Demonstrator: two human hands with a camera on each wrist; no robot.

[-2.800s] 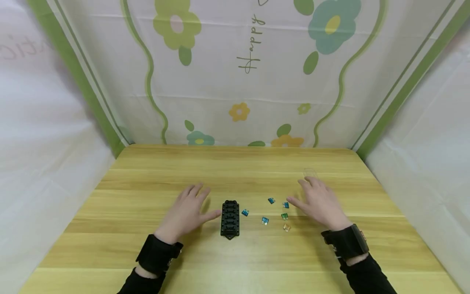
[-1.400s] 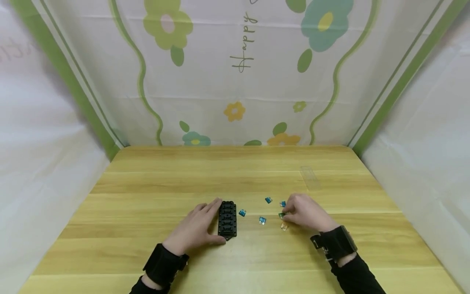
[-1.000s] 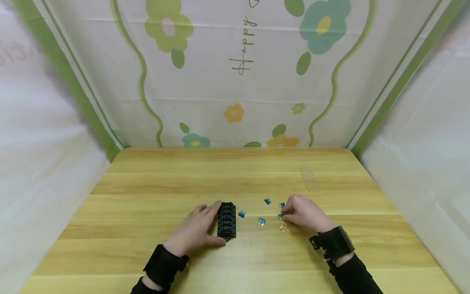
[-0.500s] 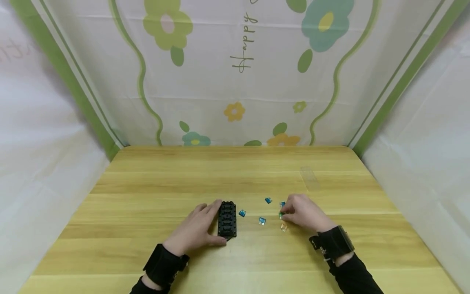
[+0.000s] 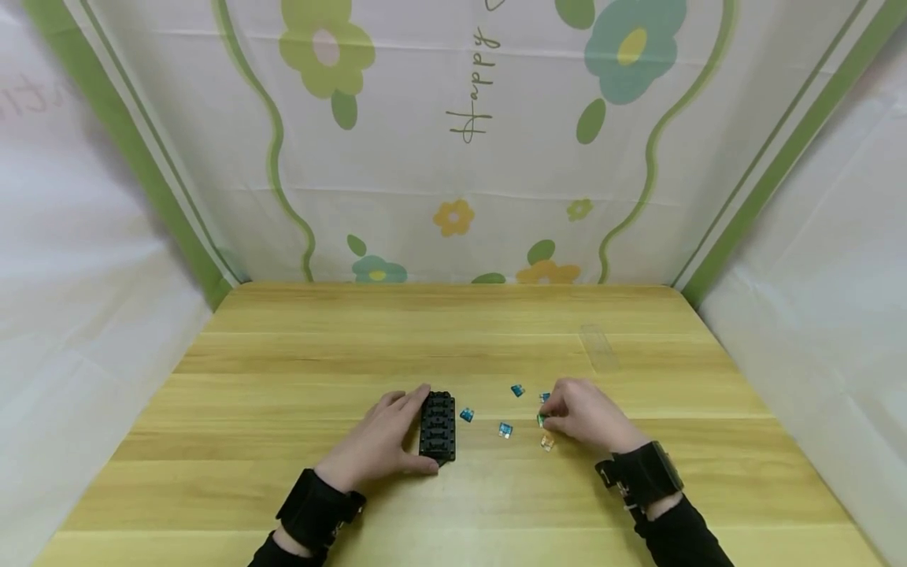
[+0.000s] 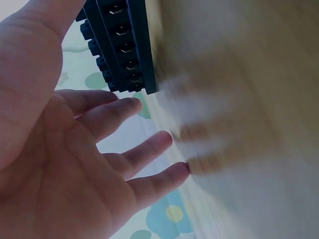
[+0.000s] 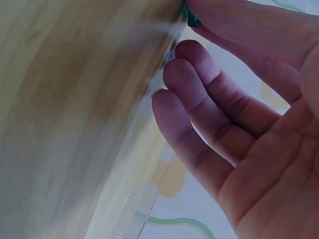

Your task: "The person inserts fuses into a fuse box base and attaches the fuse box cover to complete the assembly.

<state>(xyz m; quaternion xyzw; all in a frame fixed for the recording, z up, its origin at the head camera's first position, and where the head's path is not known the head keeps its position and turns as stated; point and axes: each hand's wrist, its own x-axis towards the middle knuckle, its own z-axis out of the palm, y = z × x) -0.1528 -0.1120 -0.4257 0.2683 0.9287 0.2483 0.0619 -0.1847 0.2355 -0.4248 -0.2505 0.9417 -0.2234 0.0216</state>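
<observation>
A black fuse block (image 5: 437,425) with a row of slots lies on the table, also seen at the top of the left wrist view. My left hand (image 5: 375,437) holds it from the left, index finger by its far end and thumb by its near end. The other left fingers spread apart from the block. My right hand (image 5: 588,411) pinches a small green blade fuse (image 5: 542,420) at the tabletop between thumb and index finger, which hide much of it. A blue blade fuse (image 5: 545,398) lies just beyond these fingertips, and an orange-tinted clear fuse (image 5: 547,442) on the near side.
More blue fuses lie between block and right hand: one fuse (image 5: 467,415) close to the block, another fuse (image 5: 505,430) mid-way, a third fuse (image 5: 518,390) farther back. A clear plastic cover (image 5: 598,348) lies behind the right hand. A floral curtain (image 5: 453,157) hangs at the table's back.
Both hands, spread above the table at first, have come down: the left onto the fuse block, the right onto the green fuse. The green fuse has since turned between the right fingertips.
</observation>
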